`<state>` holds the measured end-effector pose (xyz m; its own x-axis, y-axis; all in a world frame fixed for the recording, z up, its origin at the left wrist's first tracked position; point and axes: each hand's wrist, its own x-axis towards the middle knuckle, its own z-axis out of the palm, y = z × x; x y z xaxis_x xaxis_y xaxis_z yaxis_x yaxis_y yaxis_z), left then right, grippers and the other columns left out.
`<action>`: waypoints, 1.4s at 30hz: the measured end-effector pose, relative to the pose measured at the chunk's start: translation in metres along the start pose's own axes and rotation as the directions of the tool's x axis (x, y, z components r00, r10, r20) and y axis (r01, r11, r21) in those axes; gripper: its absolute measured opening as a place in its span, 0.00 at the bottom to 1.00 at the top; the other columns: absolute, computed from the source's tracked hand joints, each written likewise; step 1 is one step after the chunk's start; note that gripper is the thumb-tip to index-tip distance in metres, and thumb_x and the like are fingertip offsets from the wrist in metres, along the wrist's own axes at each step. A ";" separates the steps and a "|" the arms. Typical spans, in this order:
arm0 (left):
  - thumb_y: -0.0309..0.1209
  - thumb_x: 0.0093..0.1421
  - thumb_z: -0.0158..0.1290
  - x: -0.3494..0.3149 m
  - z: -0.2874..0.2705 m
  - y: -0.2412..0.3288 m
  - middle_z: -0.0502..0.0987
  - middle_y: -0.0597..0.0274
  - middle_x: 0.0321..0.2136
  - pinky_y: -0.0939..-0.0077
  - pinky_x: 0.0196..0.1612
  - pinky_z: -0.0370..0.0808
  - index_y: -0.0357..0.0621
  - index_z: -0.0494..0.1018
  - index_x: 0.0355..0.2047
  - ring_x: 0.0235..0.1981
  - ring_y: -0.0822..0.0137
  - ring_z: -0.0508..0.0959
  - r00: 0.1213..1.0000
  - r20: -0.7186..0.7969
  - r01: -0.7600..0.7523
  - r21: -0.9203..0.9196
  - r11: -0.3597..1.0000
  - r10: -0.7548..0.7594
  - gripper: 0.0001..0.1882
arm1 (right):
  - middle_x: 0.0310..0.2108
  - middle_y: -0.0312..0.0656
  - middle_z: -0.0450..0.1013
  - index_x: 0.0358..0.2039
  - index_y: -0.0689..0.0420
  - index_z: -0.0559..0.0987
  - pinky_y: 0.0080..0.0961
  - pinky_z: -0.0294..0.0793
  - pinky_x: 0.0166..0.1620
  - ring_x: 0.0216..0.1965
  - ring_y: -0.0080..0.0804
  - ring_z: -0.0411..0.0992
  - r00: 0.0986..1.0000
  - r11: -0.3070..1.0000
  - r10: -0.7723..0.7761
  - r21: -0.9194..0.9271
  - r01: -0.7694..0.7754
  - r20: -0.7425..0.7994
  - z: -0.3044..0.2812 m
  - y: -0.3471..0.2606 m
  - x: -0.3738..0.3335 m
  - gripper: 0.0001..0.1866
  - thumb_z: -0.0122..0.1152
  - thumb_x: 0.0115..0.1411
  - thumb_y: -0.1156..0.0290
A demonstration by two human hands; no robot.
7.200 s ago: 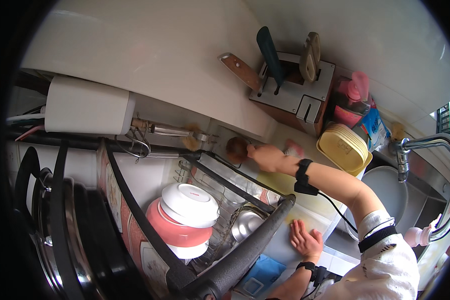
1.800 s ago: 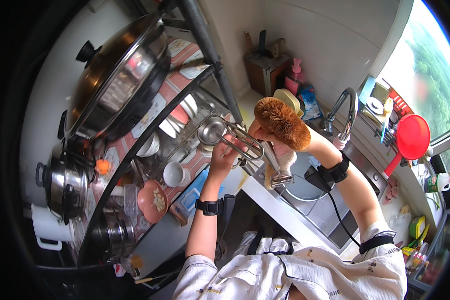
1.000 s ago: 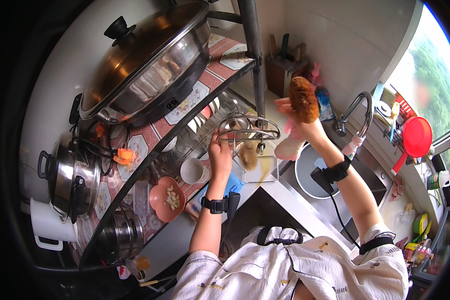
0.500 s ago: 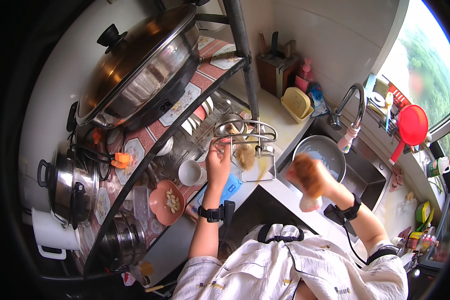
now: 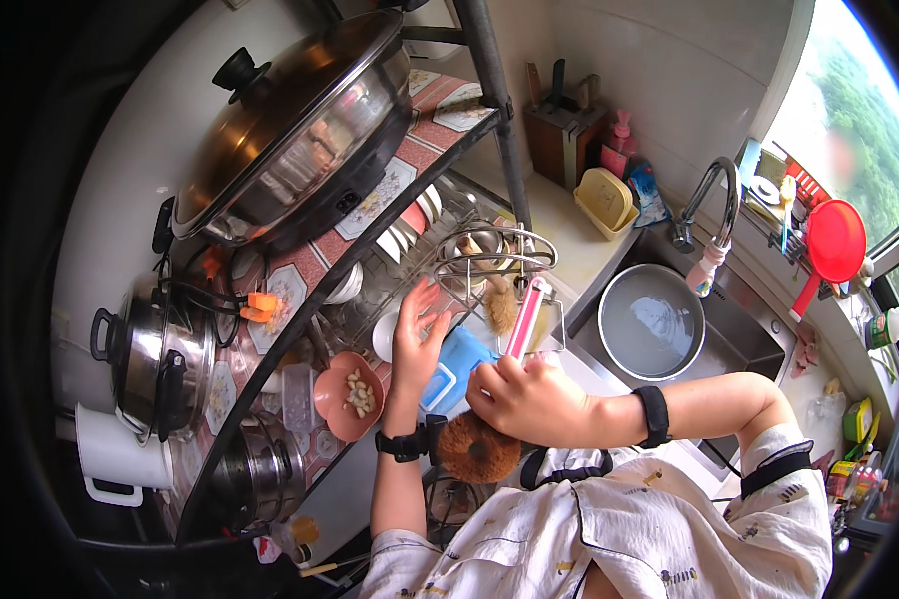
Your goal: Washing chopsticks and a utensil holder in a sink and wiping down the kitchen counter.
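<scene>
My right hand [image 5: 529, 399] grips a scrub brush by its pink handle [image 5: 525, 321]. The handle tilts up and away, and the round brown bristle head [image 5: 477, 449] hangs below the hand, close to my left wrist. My left hand [image 5: 416, 334] is empty, its fingers spread, just left of a wire rack [image 5: 494, 262] with metal rings. A second, tan-bristled brush [image 5: 499, 307] hangs in that rack. Between my hands lies a blue package [image 5: 459, 354] on the counter edge. A white bowl [image 5: 384, 337] is partly hidden behind my left hand.
Right of the rack, a grey basin [image 5: 652, 334] sits in the metal sink [image 5: 739, 334] under a curved tap [image 5: 724, 200]. A shelf on the left carries a large lidded pan [image 5: 290, 150]. Below it stand pots and a pink dish [image 5: 334, 404] holding garlic cloves [image 5: 360, 394].
My left hand has let go of the rack's rings and opened. My right hand has brought the brush left, from beside the basin to in front of my body.
</scene>
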<state>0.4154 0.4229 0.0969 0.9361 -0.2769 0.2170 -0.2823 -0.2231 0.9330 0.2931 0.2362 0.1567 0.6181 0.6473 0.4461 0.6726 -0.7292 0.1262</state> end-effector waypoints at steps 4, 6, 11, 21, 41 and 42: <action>0.28 0.58 0.57 0.013 -0.005 0.024 0.67 0.48 0.57 0.61 0.56 0.67 0.44 0.55 0.64 0.58 0.56 0.68 0.993 0.092 -0.079 0.129 0.989 0.068 0.35 | 0.24 0.32 0.64 0.23 0.54 0.75 0.17 0.60 0.20 0.27 0.25 0.63 0.985 0.991 -0.119 -0.052 0.126 0.124 0.003 -0.018 -0.012 0.07 0.57 0.45 0.66; 0.27 0.58 0.57 0.025 0.000 0.031 0.67 0.49 0.57 0.61 0.56 0.67 0.45 0.54 0.65 0.58 0.57 0.69 0.987 0.116 -0.125 0.142 0.982 0.109 0.36 | 0.25 0.30 0.64 0.24 0.52 0.75 0.16 0.56 0.21 0.28 0.23 0.63 0.965 0.970 -0.213 -0.089 0.228 0.153 0.012 -0.022 -0.014 0.06 0.57 0.46 0.65; 0.25 0.57 0.57 0.045 0.009 0.052 0.69 0.51 0.56 0.65 0.55 0.68 0.46 0.54 0.65 0.56 0.61 0.70 0.970 0.175 -0.199 0.190 0.961 0.167 0.37 | 0.27 0.30 0.64 0.23 0.52 0.76 0.17 0.55 0.22 0.30 0.25 0.63 0.982 0.974 -0.165 -0.144 0.176 0.089 0.024 -0.012 0.004 0.06 0.56 0.47 0.65; 0.19 0.59 0.52 0.053 0.008 0.043 0.73 0.51 0.50 0.72 0.51 0.72 0.45 0.58 0.63 0.51 0.64 0.75 0.959 0.228 -0.188 0.057 0.981 0.170 0.31 | 0.27 0.30 0.63 0.23 0.52 0.79 0.18 0.54 0.20 0.28 0.25 0.60 0.984 0.962 -0.149 -0.215 0.167 0.100 0.049 -0.016 0.008 0.09 0.57 0.46 0.62; 0.22 0.65 0.45 0.053 0.026 0.022 0.75 0.64 0.37 0.81 0.36 0.74 0.37 0.66 0.48 0.35 0.76 0.74 0.992 0.083 -0.075 -0.207 0.975 0.094 0.11 | 0.33 0.43 0.73 0.42 0.56 0.71 0.36 0.75 0.31 0.28 0.44 0.75 0.632 0.431 0.721 0.529 -0.731 0.285 0.049 0.067 -0.060 0.19 0.66 0.53 0.67; 0.23 0.66 0.44 0.055 0.024 0.022 0.75 0.64 0.36 0.82 0.34 0.73 0.37 0.66 0.48 0.33 0.77 0.73 0.990 0.104 -0.073 -0.155 0.985 0.090 0.11 | 0.30 0.44 0.73 0.45 0.57 0.69 0.35 0.73 0.32 0.28 0.44 0.75 0.596 0.362 0.730 0.552 -0.751 0.333 0.049 0.069 -0.058 0.21 0.66 0.54 0.65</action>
<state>0.4558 0.3807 0.1226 0.8798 -0.3918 0.2691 -0.3143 -0.0547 0.9477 0.3238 0.1596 0.0962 0.9953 -0.0727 0.0632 0.0035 -0.6278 -0.7784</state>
